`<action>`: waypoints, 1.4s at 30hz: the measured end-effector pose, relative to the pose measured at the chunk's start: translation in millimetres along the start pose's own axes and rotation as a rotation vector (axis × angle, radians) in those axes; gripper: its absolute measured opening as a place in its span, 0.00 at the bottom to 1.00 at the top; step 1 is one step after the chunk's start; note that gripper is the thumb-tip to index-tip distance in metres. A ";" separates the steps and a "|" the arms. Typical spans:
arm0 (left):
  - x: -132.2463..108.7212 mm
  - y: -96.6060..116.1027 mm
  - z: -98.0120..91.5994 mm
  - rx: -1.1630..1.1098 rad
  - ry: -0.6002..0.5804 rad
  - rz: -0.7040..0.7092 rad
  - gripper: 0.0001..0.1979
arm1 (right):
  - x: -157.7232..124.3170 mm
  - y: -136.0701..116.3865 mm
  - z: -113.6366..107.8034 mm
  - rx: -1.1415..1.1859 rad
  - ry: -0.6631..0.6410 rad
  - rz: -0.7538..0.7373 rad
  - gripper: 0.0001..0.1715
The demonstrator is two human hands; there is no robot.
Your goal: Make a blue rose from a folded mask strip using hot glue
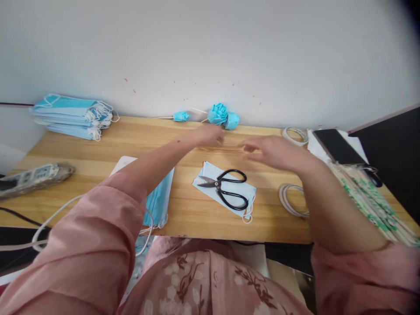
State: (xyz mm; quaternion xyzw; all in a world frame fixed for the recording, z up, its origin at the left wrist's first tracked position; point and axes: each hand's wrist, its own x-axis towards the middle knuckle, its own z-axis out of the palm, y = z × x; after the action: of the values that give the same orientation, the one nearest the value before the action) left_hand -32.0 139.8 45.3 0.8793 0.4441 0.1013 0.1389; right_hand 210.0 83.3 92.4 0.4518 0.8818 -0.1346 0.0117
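Observation:
My left hand (pixel 211 134) is over the back of the table, just in front of the blue paper-like flowers (pixel 218 114). Its fingers are loosely bent and slightly blurred, with nothing visible between them. To the right, my right hand (pixel 269 151) hovers with its fingers apart and holds nothing. Black-handled scissors (pixel 216 184) lie with blades slightly parted on a light blue face mask (pixel 206 170), below and between my hands. A smaller blue flower bud (pixel 181 116) on a stick lies left of the larger bloom.
A stack of masks (pixel 72 111) sits at the back left, above a power strip (pixel 36 177). More masks (pixel 159 201) lie under my left forearm. White rolls (pixel 295 136), a dark phone (pixel 339 146) and wrapped sticks (pixel 370 197) occupy the right side. A wall (pixel 210 52) stands behind.

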 end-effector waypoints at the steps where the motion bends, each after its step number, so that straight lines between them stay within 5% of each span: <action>1: -1.8 -3.7 -11.6 -0.016 -0.074 -0.049 0.05 | 13.6 12.7 -3.0 -0.019 0.087 0.061 0.22; 3: -3.9 -14.3 -34.9 -0.013 -0.073 -0.107 0.09 | 42.1 36.7 -2.5 0.007 0.226 0.135 0.24; 8: -3.1 -48.2 -61.7 0.141 0.273 -0.275 0.14 | 95.9 69.5 20.0 0.173 0.282 0.269 0.41; 14: 1.1 -62.8 -31.8 0.165 0.170 -0.207 0.27 | 122.2 68.5 43.6 0.328 0.311 0.218 0.50; 21: 8.1 -57.5 3.2 0.094 0.294 -0.303 0.35 | 136.5 63.5 63.6 0.586 0.513 0.203 0.40; 25: 14.3 -62.9 8.7 0.047 0.406 -0.356 0.31 | 141.0 50.5 54.5 0.735 0.566 0.103 0.45; 29: 20.1 -74.9 7.4 -0.106 0.497 -0.438 0.15 | 143.5 43.6 43.5 0.837 0.593 0.072 0.45; 32: 21.1 -80.8 7.2 -0.181 0.516 -0.476 0.12 | 145.6 42.6 46.7 0.663 0.578 0.142 0.43; 37: 21.1 -84.5 10.3 -0.221 0.583 -0.477 0.14 | 156.8 19.1 60.4 0.019 0.456 0.232 0.32; 42: 20.0 -93.9 11.4 -0.360 0.689 -0.384 0.06 | 171.2 -10.6 63.3 -0.211 0.427 0.267 0.24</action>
State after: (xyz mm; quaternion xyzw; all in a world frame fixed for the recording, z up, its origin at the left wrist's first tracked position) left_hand -87.6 207.5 4.3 0.6573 0.5954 0.4370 0.1499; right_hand 93.9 197.6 9.4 0.5784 0.8062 0.0592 -0.1097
